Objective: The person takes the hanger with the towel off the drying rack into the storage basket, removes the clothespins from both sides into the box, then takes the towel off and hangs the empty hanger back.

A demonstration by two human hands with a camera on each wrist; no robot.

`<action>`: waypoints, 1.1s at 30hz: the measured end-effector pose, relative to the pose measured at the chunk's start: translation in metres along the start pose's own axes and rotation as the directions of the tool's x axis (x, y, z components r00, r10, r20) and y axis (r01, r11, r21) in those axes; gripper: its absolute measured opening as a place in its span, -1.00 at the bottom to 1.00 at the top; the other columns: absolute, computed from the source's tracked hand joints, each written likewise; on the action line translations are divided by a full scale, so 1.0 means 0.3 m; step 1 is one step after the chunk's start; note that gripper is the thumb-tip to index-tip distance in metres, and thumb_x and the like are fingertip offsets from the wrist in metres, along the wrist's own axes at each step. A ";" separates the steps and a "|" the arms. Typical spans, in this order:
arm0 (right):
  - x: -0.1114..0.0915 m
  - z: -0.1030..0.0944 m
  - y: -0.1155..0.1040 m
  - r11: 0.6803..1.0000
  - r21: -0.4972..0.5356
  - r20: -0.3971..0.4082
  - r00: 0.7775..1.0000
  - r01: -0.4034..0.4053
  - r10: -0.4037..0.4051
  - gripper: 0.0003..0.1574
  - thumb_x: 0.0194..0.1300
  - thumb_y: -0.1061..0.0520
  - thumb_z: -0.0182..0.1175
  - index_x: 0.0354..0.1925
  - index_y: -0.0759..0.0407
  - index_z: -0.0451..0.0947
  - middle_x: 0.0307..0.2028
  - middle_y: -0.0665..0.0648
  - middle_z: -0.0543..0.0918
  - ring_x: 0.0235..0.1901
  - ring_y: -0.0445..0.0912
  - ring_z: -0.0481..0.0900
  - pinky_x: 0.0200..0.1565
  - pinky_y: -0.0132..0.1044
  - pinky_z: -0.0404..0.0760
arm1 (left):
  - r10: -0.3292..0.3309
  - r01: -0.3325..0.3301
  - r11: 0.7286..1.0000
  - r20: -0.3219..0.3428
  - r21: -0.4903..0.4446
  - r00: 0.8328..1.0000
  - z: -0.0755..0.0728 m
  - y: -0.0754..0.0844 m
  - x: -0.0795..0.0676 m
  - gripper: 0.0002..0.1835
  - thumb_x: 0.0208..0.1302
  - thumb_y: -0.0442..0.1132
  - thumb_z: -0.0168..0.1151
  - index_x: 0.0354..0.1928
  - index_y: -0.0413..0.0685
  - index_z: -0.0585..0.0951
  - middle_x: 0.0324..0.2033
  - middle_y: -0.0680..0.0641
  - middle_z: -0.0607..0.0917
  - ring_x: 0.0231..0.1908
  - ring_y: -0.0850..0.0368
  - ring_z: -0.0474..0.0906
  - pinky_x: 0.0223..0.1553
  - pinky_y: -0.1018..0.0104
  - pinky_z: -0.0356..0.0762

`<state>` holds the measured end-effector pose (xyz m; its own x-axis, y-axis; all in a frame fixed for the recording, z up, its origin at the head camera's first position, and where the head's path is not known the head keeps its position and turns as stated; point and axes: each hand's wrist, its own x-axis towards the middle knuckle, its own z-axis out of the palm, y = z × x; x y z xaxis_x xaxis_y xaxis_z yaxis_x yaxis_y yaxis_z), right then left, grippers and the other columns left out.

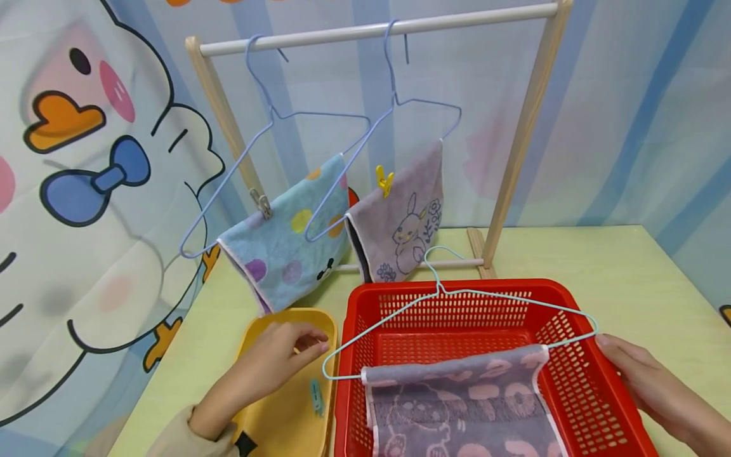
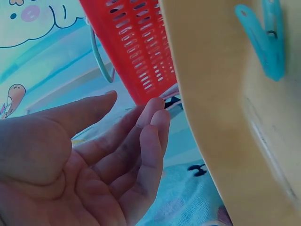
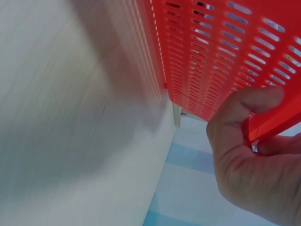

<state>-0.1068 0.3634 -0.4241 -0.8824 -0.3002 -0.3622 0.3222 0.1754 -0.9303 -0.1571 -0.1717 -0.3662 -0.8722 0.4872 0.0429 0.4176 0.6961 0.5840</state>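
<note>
In the head view, my left hand (image 1: 276,355) hovers over the yellow tray (image 1: 268,438), fingers loosely bent and holding nothing. A teal clothespin (image 1: 316,398) lies in that tray beneath it. My right hand (image 1: 645,381) grips the right rim of the red basket (image 1: 613,387); the right wrist view shows thumb and fingers on either side of the rim. A mint-green hanger (image 1: 400,311) spans the basket, its right end close to my right fingertips; whether they touch is unclear. Over its bar hangs a grey-and-pink patterned towel (image 1: 468,406), its lower part outside the frame.
Behind the basket stands a drying rack with a white rail (image 1: 342,33). Two blue hangers on it carry a light-blue dotted towel (image 1: 291,235) with a grey clip (image 1: 261,203), and a mauve rabbit towel (image 1: 405,222) with a yellow clothespin (image 1: 384,181). A patterned cloth backdrop surrounds the table (image 1: 645,273).
</note>
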 end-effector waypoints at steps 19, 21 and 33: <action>-0.008 0.024 -0.029 0.991 -0.134 -0.108 0.994 -0.021 0.006 -0.14 0.66 -0.14 -0.39 0.35 0.67 -0.13 -0.13 0.14 0.67 -0.24 0.08 0.72 -0.23 0.02 0.70 | 0.007 -0.010 0.998 0.039 0.056 0.999 0.018 0.085 0.065 -0.81 0.41 -0.09 0.26 -0.14 -0.02 0.72 -0.33 0.17 0.70 -0.33 0.31 0.60 -0.22 0.31 0.59; -0.011 0.034 -0.040 0.983 -0.181 -0.145 0.989 -0.027 0.001 -0.17 0.66 -0.13 -0.39 0.33 0.67 -0.06 -0.14 0.17 0.66 -0.26 0.06 0.72 -0.26 0.01 0.70 | 0.003 -0.006 0.997 0.045 0.080 0.999 0.019 0.094 0.073 -0.80 0.40 -0.07 0.27 -0.15 -0.02 0.71 -0.35 0.17 0.68 -0.34 0.30 0.57 -0.24 0.29 0.57; -0.038 0.090 -0.107 0.741 -0.666 -0.350 0.912 -0.083 -0.213 -0.50 0.62 -0.10 -0.12 -0.06 0.37 0.36 -0.52 0.09 0.50 -0.64 -0.08 0.43 -0.60 -0.26 0.49 | 0.076 -0.084 0.990 0.071 0.112 0.995 0.037 0.144 0.150 -0.69 0.38 -0.15 0.30 0.00 -0.24 0.67 -0.23 -0.04 0.70 -0.21 0.10 0.58 -0.07 0.18 0.57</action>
<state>-0.0978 0.3357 -0.3918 -0.9935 0.0169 -0.1123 0.0834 0.7794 -0.6210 -0.1756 -0.1138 -0.3482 -0.8174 0.5754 0.0293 0.5153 0.7073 0.4840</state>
